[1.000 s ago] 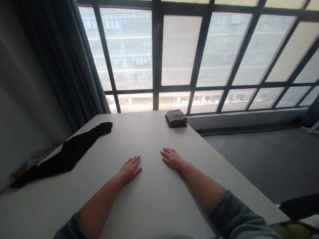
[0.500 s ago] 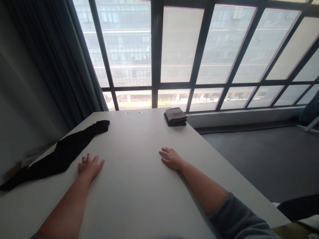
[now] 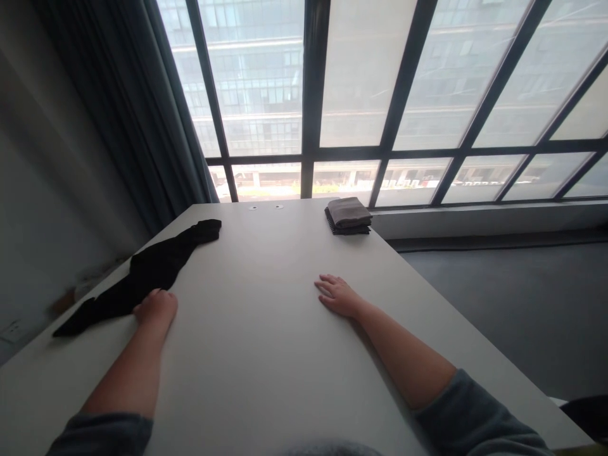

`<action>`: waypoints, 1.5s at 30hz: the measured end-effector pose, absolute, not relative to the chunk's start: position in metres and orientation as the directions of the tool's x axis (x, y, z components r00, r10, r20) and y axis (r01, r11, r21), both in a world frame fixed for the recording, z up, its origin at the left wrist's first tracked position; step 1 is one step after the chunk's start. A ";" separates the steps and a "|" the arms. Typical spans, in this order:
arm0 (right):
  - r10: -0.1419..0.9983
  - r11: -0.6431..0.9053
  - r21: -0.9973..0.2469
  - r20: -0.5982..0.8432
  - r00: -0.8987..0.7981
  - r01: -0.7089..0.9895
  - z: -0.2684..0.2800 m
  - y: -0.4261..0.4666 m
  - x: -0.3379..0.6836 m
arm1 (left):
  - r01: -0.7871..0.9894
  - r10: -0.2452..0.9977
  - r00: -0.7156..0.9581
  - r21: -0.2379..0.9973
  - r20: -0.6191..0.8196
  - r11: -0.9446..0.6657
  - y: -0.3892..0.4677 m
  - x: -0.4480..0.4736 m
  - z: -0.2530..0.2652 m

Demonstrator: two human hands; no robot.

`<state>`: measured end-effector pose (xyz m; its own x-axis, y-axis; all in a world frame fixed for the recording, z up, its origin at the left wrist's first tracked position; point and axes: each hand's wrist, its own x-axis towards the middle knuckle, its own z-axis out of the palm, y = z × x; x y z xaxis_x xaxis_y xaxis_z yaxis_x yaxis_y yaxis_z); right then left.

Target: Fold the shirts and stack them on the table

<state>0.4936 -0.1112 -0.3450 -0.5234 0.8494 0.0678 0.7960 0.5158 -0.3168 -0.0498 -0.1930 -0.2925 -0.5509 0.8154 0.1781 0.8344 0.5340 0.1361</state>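
A long, dark garment point(image 3: 164, 266) in plain black lies stretched out along the table's left side. My left hand point(image 3: 159, 307) is closed on its near edge, fingers curled into the fabric; the fingertips are hidden. My right hand point(image 3: 338, 296) rests palm down on the white table point(image 3: 256, 329), fingers spread, holding nothing. Beyond it, near the far right corner, sits a folded stack of cloths point(image 3: 349, 215), brownish grey on top and dark with a patterned edge below.
Two small cable-hole covers point(image 3: 278, 206) sit by the table's far edge. Tall windows point(image 3: 266, 95) stand behind it, and a dark curtain point(image 3: 137, 114) hangs at the left. To the right, the table edge drops to a grey floor point(image 3: 513, 304).
My left hand has moved left and closed on the black garment, whose near end has drawn in. My right hand stays flat on the table. The view has shifted slightly.
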 end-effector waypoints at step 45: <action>0.535 0.830 -0.399 0.375 -0.757 0.389 -0.328 -0.194 0.382 | 0.996 0.994 -0.011 0.090 0.113 0.001 -0.193 0.101 -0.316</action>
